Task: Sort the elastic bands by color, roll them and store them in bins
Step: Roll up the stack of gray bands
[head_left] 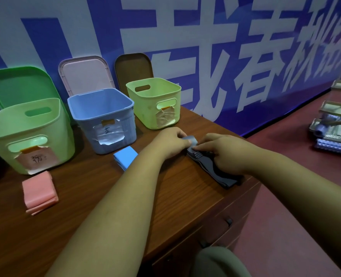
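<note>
A stack of dark grey elastic bands lies near the desk's right edge. My left hand and my right hand both pinch the far end of the top grey band, which is lifted and curled. A folded blue band pile sits in front of the blue bin. Pink bands lie folded in front of the left green bin. A yellow-green bin stands just behind my hands.
Three lids lean against the blue banner wall behind the bins: green, pink and brown. The wooden desk ends at its right edge by the grey stack. A second table at right holds trays and rolled items.
</note>
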{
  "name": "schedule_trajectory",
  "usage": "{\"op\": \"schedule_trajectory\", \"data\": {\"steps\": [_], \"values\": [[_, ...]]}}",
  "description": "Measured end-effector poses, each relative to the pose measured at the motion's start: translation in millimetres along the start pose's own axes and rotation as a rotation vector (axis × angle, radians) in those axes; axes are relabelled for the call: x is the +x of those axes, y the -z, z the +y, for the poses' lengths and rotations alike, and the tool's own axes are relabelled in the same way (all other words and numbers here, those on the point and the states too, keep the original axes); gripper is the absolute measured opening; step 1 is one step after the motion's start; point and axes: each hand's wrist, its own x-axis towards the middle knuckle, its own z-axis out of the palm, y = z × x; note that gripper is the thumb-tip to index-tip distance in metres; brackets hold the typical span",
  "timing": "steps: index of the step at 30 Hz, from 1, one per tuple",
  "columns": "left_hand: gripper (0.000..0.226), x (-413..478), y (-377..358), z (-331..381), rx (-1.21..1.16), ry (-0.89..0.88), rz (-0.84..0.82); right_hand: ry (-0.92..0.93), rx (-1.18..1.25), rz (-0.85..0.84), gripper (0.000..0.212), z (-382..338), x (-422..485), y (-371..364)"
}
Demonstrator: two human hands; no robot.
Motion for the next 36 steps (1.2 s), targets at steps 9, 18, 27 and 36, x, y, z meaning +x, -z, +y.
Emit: {"op": "schedule_trajectory", "data": {"steps": [9,18,27,36], "values": [[0.027,-1,-10,16,0.204,-0.011,0.039,-0.039,0.038,0.012,0.054,-6,-38,-10],[0.020,0,-9,10,-0.052,-0.019,0.092,-0.113,0.222,0.049,0.041,-8,-22,-2],[0.045,6,-11,2,-0.205,-0.023,0.160,-0.227,0.430,0.150,0.047,12,44,16],[0.047,10,-15,-10,-0.262,0.008,0.264,-0.063,0.410,-0.138,0.069,7,92,30]]}}
